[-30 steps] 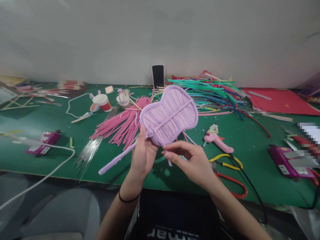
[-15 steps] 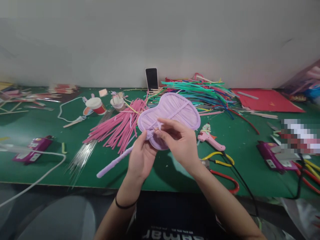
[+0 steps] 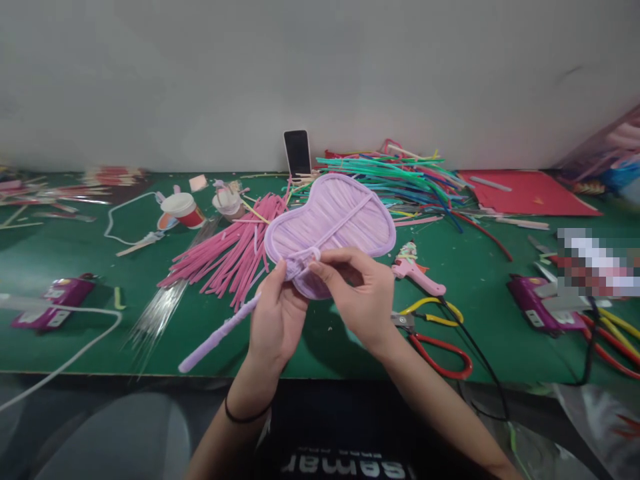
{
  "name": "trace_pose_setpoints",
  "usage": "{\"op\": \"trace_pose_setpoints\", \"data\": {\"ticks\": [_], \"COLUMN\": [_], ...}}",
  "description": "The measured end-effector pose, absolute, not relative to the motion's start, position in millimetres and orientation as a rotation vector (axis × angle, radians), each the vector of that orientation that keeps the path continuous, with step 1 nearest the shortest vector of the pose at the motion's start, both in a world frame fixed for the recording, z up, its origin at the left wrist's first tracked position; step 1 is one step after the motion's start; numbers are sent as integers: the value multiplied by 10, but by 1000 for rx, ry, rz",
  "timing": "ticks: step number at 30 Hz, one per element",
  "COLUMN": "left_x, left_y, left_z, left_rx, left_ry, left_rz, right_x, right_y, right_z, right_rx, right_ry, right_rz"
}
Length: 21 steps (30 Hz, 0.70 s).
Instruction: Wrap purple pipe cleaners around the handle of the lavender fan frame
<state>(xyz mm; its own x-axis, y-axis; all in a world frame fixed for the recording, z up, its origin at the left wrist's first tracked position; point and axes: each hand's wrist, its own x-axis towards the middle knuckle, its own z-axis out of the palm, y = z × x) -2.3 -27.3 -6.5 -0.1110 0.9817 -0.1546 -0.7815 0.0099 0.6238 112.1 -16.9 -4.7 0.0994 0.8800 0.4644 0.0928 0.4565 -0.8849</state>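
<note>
A lilac hand fan [image 3: 333, 217], made of fuzzy pipe cleaners with a lobed outline, is held up over the table. My left hand [image 3: 280, 310] is closed round the base where the blade meets the wrapped handle [image 3: 220, 337], which sticks out to the lower left. With thumb and index finger pressed together, my right hand [image 3: 363, 290] pinches a small lilac loop of pipe cleaner [image 3: 314, 255] at that joint. Part of the blade's lower edge is hidden behind my hands.
Pink pipe cleaners [image 3: 235, 247] lie left of the fan, multicoloured ones [image 3: 390, 173] behind it. A pink glue gun [image 3: 420, 275] and pliers [image 3: 437, 357] lie to the right. A paper cup [image 3: 187, 212], a phone [image 3: 298, 153] and red sheets [image 3: 530, 193] stand or lie farther back.
The fan and both hands have shifted slightly left, with the handle end lower. The pinched strand now curves in a clearer loop at the joint. The whole view has shifted a little.
</note>
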Motion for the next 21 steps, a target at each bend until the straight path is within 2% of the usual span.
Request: {"op": "trace_pose_setpoints", "data": {"ticks": [6, 21], "left_x": [-22, -16], "left_y": [-301, -293], "left_z": [-21, -38], "left_rx": [400, 368], "left_ry": [695, 685], "left_rz": [1559, 1581], "right_x": [1093, 1000], "right_y": [-196, -222], "right_z": [-116, -229], "right_rx": [-955, -840], "right_ry": [-1454, -1401], "right_rz": [501, 415]}}
